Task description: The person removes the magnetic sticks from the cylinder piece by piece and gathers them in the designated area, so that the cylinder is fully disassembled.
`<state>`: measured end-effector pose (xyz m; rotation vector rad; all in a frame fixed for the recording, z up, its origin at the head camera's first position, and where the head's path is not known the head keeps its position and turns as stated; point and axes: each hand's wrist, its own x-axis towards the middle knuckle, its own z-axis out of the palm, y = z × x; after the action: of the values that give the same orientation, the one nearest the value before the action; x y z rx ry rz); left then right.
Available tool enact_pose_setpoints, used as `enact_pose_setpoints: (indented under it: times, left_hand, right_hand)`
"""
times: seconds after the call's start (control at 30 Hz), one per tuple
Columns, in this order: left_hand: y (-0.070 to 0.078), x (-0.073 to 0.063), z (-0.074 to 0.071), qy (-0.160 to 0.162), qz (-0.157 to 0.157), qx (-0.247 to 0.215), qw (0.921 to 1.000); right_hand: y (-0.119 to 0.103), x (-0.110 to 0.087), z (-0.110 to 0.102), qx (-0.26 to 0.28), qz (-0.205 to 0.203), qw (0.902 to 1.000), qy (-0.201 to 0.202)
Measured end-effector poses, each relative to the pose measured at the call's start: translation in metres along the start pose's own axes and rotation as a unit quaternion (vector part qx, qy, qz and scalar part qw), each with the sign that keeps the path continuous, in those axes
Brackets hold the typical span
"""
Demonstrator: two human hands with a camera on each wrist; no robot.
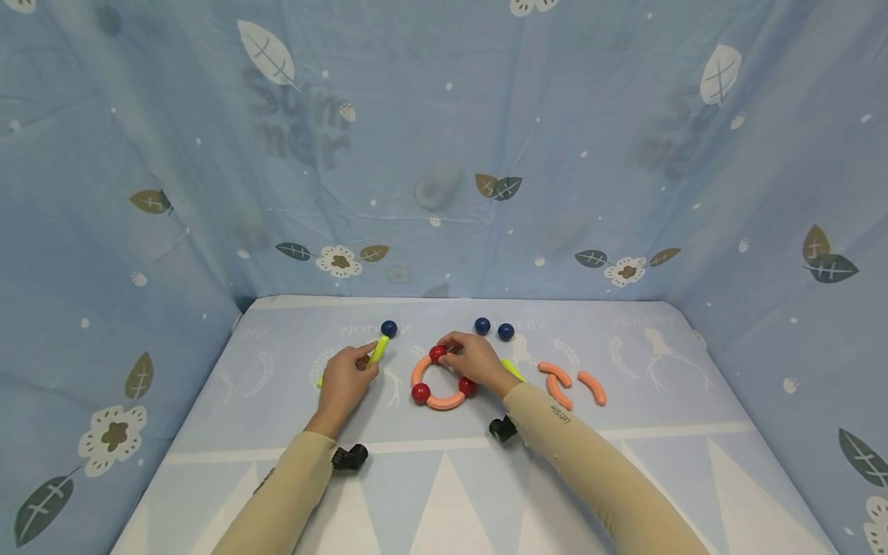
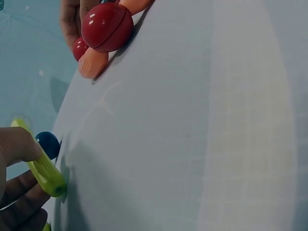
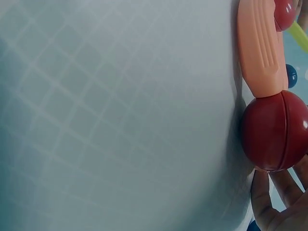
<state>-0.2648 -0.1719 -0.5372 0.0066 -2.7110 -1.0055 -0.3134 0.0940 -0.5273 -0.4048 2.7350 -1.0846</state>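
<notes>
My left hand pinches a yellow-green rod between thumb and fingers, tilted above the table. In the head view, the rod's upper end meets the outline of a dark blue ball. My right hand grips the far red ball of a ring made of red balls and curved orange pieces. The ring lies on the table between my hands, its right side partly covered by my right hand. Close by the right fingers in the right wrist view is the ring's nearer red ball.
Two dark blue balls lie beyond my right hand. Several loose curved orange pieces are to its right. Another yellow-green rod shows beside my right wrist. Patterned blue curtains rise behind the table and at its sides.
</notes>
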Motion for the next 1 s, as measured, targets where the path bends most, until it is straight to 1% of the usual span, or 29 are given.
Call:
enact_pose_setpoints:
  times: [0.23, 0.47, 0.67, 0.87, 1.0]
  left_hand:
    - [0.0052, 0.0001, -0.0015, -0.030, -0.019, 0.048, 0.9982]
    - [0.0043, -0.0005, -0.0012, -0.033, -0.018, 0.078, 0.9963]
    - [0.0031, -0.0024, 0.0005, -0.032, -0.018, 0.085, 0.9957]
    - [0.0025, -0.0038, 0.0010, -0.032, -0.023, 0.079, 0.9961]
    - [0.0036, -0.0046, 0.0012, -0.036, -0.033, 0.075, 0.9960]
  right_hand:
    - [-0.0010, -0.0004, -0.0002, -0.001, 0.000, 1.0000, -0.001]
    - [-0.0002, -0.0010, -0.0005, 0.002, -0.006, 1.0000, 0.001]
    - [0.0018, -0.0003, 0.0002, 0.009, -0.027, 0.9996, 0.007]
    - [0.0015, -0.0009, 0.0010, 0.013, -0.020, 0.9997, 0.009]
    - [0.0018, -0.0015, 0.0007, 0.016, -0.022, 0.9996, 0.010]
